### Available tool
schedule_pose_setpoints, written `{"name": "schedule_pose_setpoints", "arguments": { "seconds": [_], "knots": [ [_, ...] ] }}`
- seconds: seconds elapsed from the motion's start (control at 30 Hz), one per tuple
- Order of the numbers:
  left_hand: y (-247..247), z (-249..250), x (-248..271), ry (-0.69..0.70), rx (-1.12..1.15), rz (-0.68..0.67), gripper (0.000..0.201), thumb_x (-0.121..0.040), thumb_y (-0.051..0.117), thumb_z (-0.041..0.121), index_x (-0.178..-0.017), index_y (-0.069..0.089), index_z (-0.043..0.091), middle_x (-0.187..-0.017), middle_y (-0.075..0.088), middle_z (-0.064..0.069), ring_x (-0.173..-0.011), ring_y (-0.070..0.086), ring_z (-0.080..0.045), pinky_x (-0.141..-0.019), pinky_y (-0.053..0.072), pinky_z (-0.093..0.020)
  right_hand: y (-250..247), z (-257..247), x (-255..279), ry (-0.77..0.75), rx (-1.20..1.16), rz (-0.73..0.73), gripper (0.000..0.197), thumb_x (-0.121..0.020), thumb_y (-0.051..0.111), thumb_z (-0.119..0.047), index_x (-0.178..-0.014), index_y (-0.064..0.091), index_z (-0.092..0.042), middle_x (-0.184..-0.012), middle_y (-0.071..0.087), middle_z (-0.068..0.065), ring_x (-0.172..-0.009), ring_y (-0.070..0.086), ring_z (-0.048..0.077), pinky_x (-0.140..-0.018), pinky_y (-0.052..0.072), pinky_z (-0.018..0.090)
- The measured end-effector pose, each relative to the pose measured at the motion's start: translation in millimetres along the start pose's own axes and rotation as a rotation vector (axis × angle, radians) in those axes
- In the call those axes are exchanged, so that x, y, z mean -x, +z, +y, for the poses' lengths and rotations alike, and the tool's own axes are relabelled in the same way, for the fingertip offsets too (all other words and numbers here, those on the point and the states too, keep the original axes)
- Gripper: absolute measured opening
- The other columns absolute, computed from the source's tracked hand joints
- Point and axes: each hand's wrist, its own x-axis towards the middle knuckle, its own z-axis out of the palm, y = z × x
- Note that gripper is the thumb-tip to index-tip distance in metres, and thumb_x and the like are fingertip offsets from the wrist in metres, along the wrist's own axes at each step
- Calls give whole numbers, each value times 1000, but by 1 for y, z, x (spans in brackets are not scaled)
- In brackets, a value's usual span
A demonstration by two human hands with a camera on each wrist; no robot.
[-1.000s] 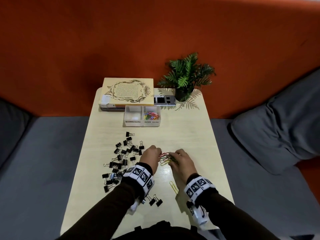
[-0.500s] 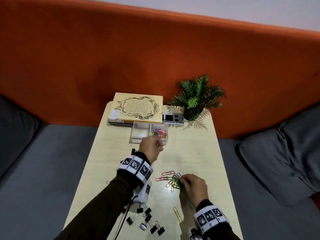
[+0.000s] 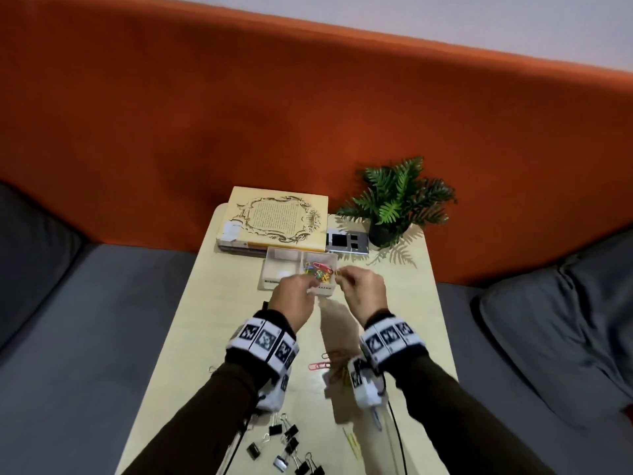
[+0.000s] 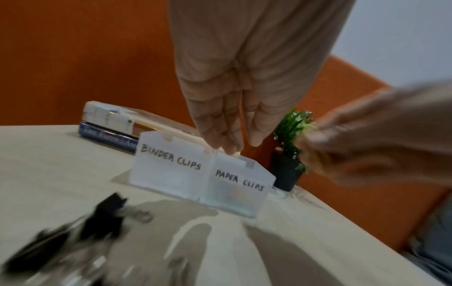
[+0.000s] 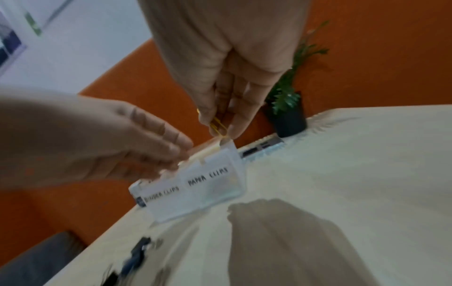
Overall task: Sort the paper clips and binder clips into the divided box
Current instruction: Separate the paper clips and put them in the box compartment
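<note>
1. Hands first: I see my left hand [image 3: 294, 298] over the near edge of the divided box [image 3: 274, 280], fingers [image 4: 221, 123] straight, close together, pointing down at the wall between its two compartments, holding nothing.
2. My right hand [image 3: 363, 290] hovers just beside the box's right corner, thumb and fingertips [image 5: 240, 120] pinched on a yellow paper clip [image 5: 218, 126] above the compartment marked PAPER CLIPS.
3. That compartment holds a heap of coloured paper clips [image 3: 320, 269]; the one marked BINDER CLIPS looks bare, though my hand hides part of it.
4. Nearer me than the box, loose paper clips [image 3: 334, 366] lie under my right wrist, and black binder clips [image 3: 289, 449] are scattered nearer still.
5. Beyond the box sit stacked books [image 3: 277, 221], a small silver device [image 3: 346, 241] and a potted fern [image 3: 397, 204], all on the pale table [image 3: 219, 303].
</note>
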Motion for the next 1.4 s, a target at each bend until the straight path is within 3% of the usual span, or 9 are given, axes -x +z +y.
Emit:
{"name": "schedule_pose_setpoints", "arguments": {
  "seconds": [0.23, 0.33, 0.4, 0.53, 0.7, 0.9, 1.07, 1.23, 1.4],
  "knots": [
    [35, -8, 65, -34, -140, -255, 30, -90, 56, 22, -117, 61, 11, -117, 66, -11, -107, 61, -26, -90, 50, -33, 8, -18, -39, -59, 177, -171, 21, -91, 52, -17, -107, 60, -6, -99, 69, 23, -91, 64, 35, -80, 54, 42],
    [51, -6, 76, -34, -217, -347, 48, -82, 65, 37, -120, 55, 8, -121, 56, -14, -113, 53, -30, -94, 47, -37, -4, 13, -2, -32, 173, -234, 25, -91, 51, -19, -112, 59, -9, -108, 68, 19, -96, 62, 32, -84, 48, 34],
    [60, -3, 83, -38, -270, -382, 64, -75, 68, 46, -124, 50, 8, -125, 49, -13, -116, 47, -31, -98, 46, -40, -14, 39, 36, 32, 226, -376, 34, -88, 56, -26, -119, 56, -10, -118, 62, 17, -104, 58, 30, -89, 44, 32],
    [72, 3, 86, -14, -321, -344, 73, -68, 75, 45, -126, 47, 11, -126, 45, -10, -116, 43, -31, -97, 46, -41, -22, 67, 100, 156, 299, -616, 73, -63, 77, -42, -123, 45, -15, -126, 40, 7, -117, 36, 27, -100, 38, 38],
    [76, 5, 79, -17, -243, -342, 40, -78, 71, 18, -114, 57, 8, -117, 55, -14, -107, 55, -32, -89, 50, -40, 9, 70, 127, 82, 192, -410, 46, -79, 68, -19, -122, 52, -11, -123, 48, 11, -113, 43, 29, -92, 36, 28],
    [78, 2, 78, -17, -311, -380, 21, -90, 59, 12, -108, 59, 0, -117, 55, -18, -105, 57, -35, -87, 48, -40, 22, 65, 138, 167, 104, -153, 10, -83, 57, -8, -90, 63, -11, -93, 58, 6, -91, 54, 25, -71, 36, 23],
    [79, 0, 77, -11, -394, -397, 20, -93, 52, 9, -111, 56, 1, -118, 56, -18, -108, 56, -33, -87, 48, -39, 11, 57, 132, 249, 67, -176, 13, -86, 58, -14, -92, 69, -11, -92, 67, 11, -87, 60, 27, -69, 39, 25],
    [77, 0, 80, 51, -523, -396, 29, -86, 47, -8, -114, 49, 0, -120, 54, -18, -111, 53, -33, -89, 47, -36, 7, 60, 130, 309, 48, -127, 14, -86, 57, -13, -88, 71, -12, -86, 73, 11, -84, 64, 28, -64, 39, 25],
    [67, 0, 75, -6, -385, -393, 26, -92, 39, 0, -113, 55, -1, -119, 60, -19, -110, 57, -32, -89, 46, -37, 4, 64, 135, 356, 35, -76, 15, -89, 55, -14, -93, 70, -14, -87, 74, 8, -83, 64, 26, -55, 35, 17]
  ]
}}
